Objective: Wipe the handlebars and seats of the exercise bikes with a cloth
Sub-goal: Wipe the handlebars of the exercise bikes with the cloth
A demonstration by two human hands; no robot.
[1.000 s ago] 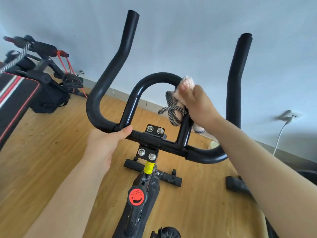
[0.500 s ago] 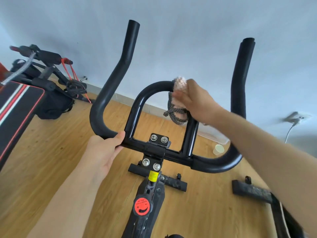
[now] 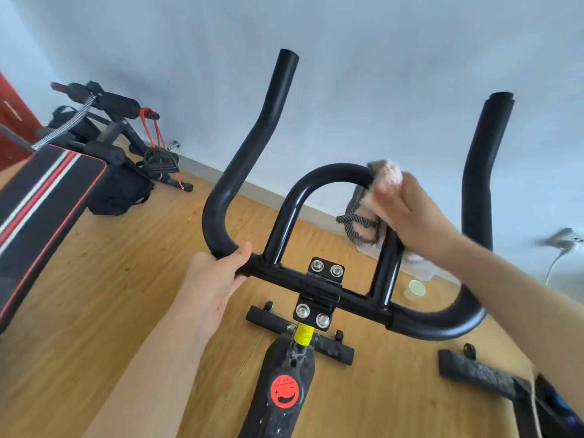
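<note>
A black exercise-bike handlebar (image 3: 240,172) fills the middle of the view, with two tall outer horns and an inner arched loop (image 3: 325,173). My left hand (image 3: 218,276) grips the lower left bend of the bar, thumb over the top. My right hand (image 3: 407,213) presses a pinkish cloth (image 3: 384,177) with a grey patterned part hanging down against the upper right curve of the inner loop. No seat is in view.
A red resistance knob (image 3: 286,392) sits on the bike frame below. A striped black bench (image 3: 41,210) and other black fitness gear (image 3: 117,134) stand at left. A pale cup (image 3: 414,289) rests on the wooden floor; another machine's base (image 3: 474,373) lies at right.
My right hand has slid the cloth up along the right side of the inner loop toward its top curve. My left hand keeps its grip on the lower left bend.
</note>
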